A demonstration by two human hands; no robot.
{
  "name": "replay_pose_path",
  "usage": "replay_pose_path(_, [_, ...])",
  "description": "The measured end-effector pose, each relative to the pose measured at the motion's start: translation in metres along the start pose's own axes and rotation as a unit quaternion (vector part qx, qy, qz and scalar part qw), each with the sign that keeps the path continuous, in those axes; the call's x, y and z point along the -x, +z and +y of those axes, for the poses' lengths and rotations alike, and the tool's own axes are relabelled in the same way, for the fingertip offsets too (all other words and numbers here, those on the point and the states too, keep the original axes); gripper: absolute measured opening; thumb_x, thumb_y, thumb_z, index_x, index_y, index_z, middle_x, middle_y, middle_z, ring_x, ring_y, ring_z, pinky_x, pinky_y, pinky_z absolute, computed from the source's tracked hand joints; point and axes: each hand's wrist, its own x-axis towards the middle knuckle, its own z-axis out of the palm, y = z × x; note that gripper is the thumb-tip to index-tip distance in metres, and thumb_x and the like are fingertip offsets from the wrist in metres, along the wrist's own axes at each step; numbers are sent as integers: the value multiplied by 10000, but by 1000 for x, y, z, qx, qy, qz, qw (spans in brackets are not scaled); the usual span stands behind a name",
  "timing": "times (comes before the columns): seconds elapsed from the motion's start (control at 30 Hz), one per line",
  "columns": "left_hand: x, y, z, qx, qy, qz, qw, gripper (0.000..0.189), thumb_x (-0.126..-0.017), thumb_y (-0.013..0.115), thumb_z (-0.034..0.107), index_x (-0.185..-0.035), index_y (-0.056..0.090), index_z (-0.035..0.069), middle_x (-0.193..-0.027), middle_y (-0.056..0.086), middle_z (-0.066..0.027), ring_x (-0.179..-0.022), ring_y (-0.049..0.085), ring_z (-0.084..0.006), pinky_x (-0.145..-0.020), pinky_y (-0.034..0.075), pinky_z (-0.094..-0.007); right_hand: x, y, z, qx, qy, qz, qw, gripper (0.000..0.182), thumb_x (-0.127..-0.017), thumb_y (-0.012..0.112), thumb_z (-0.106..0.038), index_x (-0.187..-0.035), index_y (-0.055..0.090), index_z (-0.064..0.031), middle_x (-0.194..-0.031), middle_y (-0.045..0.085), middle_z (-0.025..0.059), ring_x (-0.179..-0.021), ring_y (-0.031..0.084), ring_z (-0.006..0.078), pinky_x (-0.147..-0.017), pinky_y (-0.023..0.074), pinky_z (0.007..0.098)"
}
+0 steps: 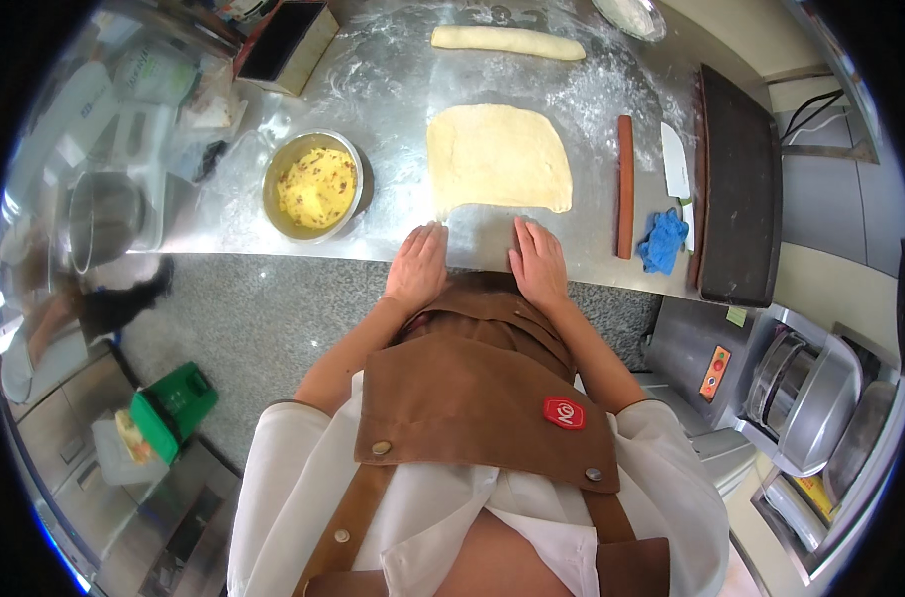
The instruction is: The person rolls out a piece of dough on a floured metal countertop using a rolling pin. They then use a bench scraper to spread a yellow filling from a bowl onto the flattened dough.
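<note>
A flat, roughly rectangular sheet of dough (498,158) lies on the metal worktable (400,179). My left hand (420,265) is at the table's front edge, its fingertips by the sheet's near left corner; whether they touch the dough is unclear. My right hand (539,257) rests palm down just below the near edge, apart from the dough, holding nothing. To the left stands a steel bowl (272,195) of yellow filling (318,188) with brown bits. A rolled dough log (508,42) lies farther back. On the right is a brown rolling pin (625,186).
Right of the pin lie a white-bladed knife (675,160), a blue cloth (663,241) and a dark baking tray (739,186). A loaf tin (292,48) stands back left, a flour bowl (631,16) back right. Another person's arm (53,322) shows far left, near a green bin (172,410).
</note>
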Motion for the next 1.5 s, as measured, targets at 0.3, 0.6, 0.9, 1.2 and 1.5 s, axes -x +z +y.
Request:
replay_pose_path(0.3, [3, -1, -1, -11, 10, 1, 1000, 506, -894, 563, 136, -1356, 510, -63, -1383, 531, -187, -1335, 472, -317, -1158, 349, -454, -9, 16, -4, 21, -2, 15, 1000, 513, -889, 652, -153, -1386, 547, -80, -1218, 528, 162, -1137, 514, 350, -1013, 399, 463])
replay_pose_path(0.6, [-8, -13, -5, 68, 15, 38, 997, 331, -833, 619, 59, -1162, 606, 23, -1146, 625, -157, -1125, 588, -335, -1076, 422, -487, 13, -9, 11, -226, 166, 150, 948, 130, -948, 573, -10, -1059, 630, -48, -954, 642, 146, -831, 670, 256, -723, 540, 361])
replay_pose_path(0.9, [-35, -22, 6, 97, 27, 100, 990, 226, -802, 620, 32, -1028, 632, 40, -1045, 640, -128, -1013, 611, -328, -1006, 460, -470, 38, -145, 193, -32, 454, 343, 822, 483, -938, 702, -362, -650, 564, 0, -587, 606, 94, -576, 590, 205, -587, 498, 394])
replay_pose_path(1.2, [-51, -8, 18, 74, -7, 71, 995, 506, -850, 579, 55, -1344, 524, -42, -1400, 525, -177, -1296, 506, -330, -1094, 401, -443, 26, -112, 189, -90, 352, 269, 892, 111, -923, 573, -72, -1028, 594, -42, -941, 647, 145, -885, 659, 303, -812, 515, 380])
replay_pose_path(1.5, [-46, 6, 26, 17, -16, 27, 999, 521, -879, 541, 66, -1382, 480, -56, -1458, 485, -205, -1373, 452, -335, -1163, 350, -439, -19, -22, 34, 13, 69, 56, 996, 448, -894, 606, -76, -1328, 523, 0, -1322, 550, 184, -1232, 524, 355, -1058, 414, 467])
